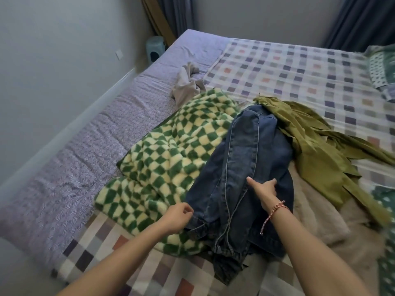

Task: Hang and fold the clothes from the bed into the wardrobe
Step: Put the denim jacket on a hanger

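1. Task item: the jeans (245,159) are dark blue denim with pale contrast stitching along the seams. They are folded lengthwise, one leg on the other, and run from the near edge of the bed (299,67) toward its middle. The far end is a rounded fold. The near end is bunched and creased, with the hems lying on the checked bedsheet (102,248).

2. Position: the jeans lie on top of other clothes. Their left side overlaps a green-and-cream checked fleece (162,150). Their right side rests on a beige plush garment (316,212). An olive-green garment (316,154) touches the far right edge of the jeans and spreads to the right. A crumpled grey-beige garment (188,84) lies well apart, at the far left of the pile, on the lilac patterned sheet (85,150).

3. Left hand (178,213): fingers curled, fingertips meeting the thumb, pinching the near left edge of the jeans.

4. Right hand (264,189): set on the middle of the jeans, thumb stretched out to the left, fingers curled into a fold of the denim. A red woven bracelet (277,208) with a loose cord end is on this wrist.

5. Surroundings: dark curtains (363,20) hang behind the bed; a pale blue plastic stool (155,48) stands in the far corner.
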